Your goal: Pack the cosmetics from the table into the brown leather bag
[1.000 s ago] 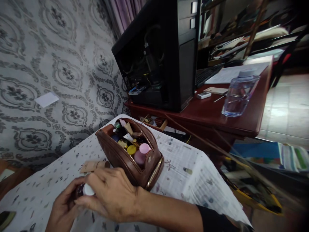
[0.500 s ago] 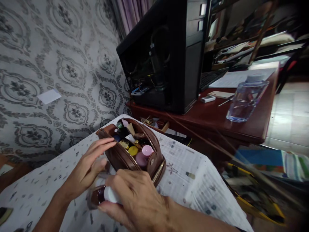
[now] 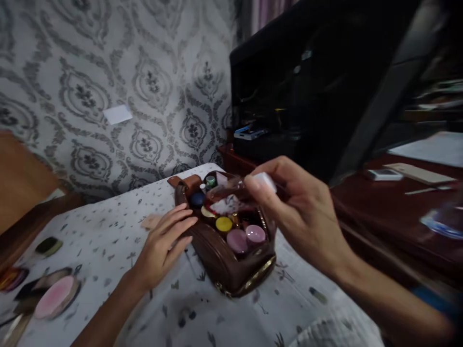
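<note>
A brown zippered cosmetic bag (image 3: 213, 255) stands unzipped on the patterned cloth. My right hand (image 3: 307, 217) is closed around the white cap of a clear bottle (image 3: 226, 196), which lies tilted above the bag's opening. Reddish colour shows in the bottle, blurred by motion. At the bag's left edge rests my left hand (image 3: 162, 248), fingers stretched out and holding nothing. Inside the bag I see a yellow lid (image 3: 224, 223), a pink lid (image 3: 255, 233), a mauve jar (image 3: 237, 241) and a dark blue lid (image 3: 197, 199). The bottle hides part of the contents.
On the cloth at left lie a pink round compact (image 3: 57, 297), a small dark green item (image 3: 48, 246) and other blurred items. A black computer case (image 3: 289, 91) stands behind the bag on a red-brown desk (image 3: 376, 207). Patterned wallpaper (image 3: 152, 82) covers the wall.
My right hand has lifted the bottle from in front of the bag to over its opening. My left hand stays by the bag's left edge. The view has turned left.
</note>
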{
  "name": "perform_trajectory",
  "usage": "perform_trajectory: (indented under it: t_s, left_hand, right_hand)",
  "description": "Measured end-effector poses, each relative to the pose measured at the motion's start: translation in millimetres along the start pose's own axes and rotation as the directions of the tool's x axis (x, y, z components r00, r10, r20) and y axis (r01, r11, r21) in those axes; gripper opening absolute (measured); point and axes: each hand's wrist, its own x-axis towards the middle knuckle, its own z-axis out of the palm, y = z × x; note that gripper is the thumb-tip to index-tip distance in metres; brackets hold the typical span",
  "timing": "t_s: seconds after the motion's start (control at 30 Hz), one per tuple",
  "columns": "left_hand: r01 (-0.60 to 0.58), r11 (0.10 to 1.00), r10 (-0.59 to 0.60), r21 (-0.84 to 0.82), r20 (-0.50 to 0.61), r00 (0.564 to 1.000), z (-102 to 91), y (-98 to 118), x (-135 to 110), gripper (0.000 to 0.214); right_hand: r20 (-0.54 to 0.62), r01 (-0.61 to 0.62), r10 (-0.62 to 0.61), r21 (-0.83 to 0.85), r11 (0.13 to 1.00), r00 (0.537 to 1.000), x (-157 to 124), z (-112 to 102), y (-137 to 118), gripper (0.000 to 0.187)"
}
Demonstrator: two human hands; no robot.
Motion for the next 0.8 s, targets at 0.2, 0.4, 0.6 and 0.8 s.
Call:
perform_trajectory:
  t_s: [0.2, 0.4, 0.6, 0.8]
  left_hand:
    - [0.023, 1.000, -0.023, -0.003, -0.039, 0.999, 5.3, 0.2, -6.8, 0.034]
    - [0.028, 0.999, -0.027, 0.032, -0.039, 0.999, 5.9, 2.0, -9.7, 0.035]
    - [0.042, 0.998, -0.041, 0.051, -0.031, 0.999, 7.2, 2.9, -11.8, 0.036]
    - [0.075, 0.996, -0.074, 0.055, -0.022, 0.997, 8.0, 3.1, -13.8, 0.038]
  right_hand:
    - [0.192, 0.077, -0.046, -0.161, 0.984, 0.980, 42.8, 32.2, 19.2, 0.030]
    - [0.440, 0.086, 0.038, -0.259, 0.962, 0.897, 66.3, 63.6, 16.3, 0.016]
    - [0.635, 0.123, 0.163, -0.382, 0.916, 0.755, 80.2, 93.5, 18.6, 0.020]
    - [0.728, 0.187, 0.176, -0.389, 0.902, 0.663, 88.5, 116.0, 23.8, 0.030]
